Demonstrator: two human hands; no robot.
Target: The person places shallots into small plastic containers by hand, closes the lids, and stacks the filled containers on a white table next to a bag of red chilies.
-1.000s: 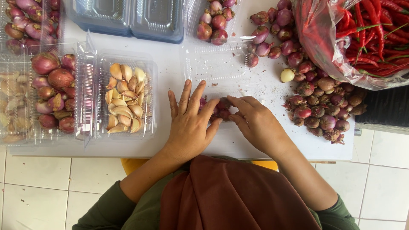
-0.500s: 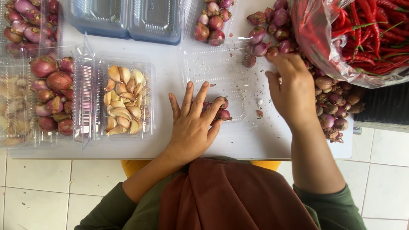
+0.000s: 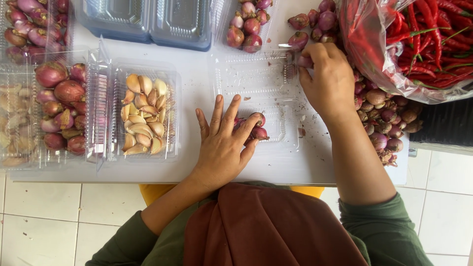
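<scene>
My left hand lies flat with fingers spread on the white table, its fingertips against a few shallots inside an open clear plastic clamshell box. My right hand is further up and to the right, at the edge of a loose pile of shallots, its fingers curled over one shallot at the box's right rim. Whether it grips that shallot is not clear.
A clear box of garlic cloves sits left of my left hand, boxes of larger shallots beyond it. Stacked empty boxes and another shallot box stand at the back. A bag of red chillies lies at the right.
My right hand left the shallots beside my left hand and moved up and right to the loose pile. My left hand stayed flat by the box.
</scene>
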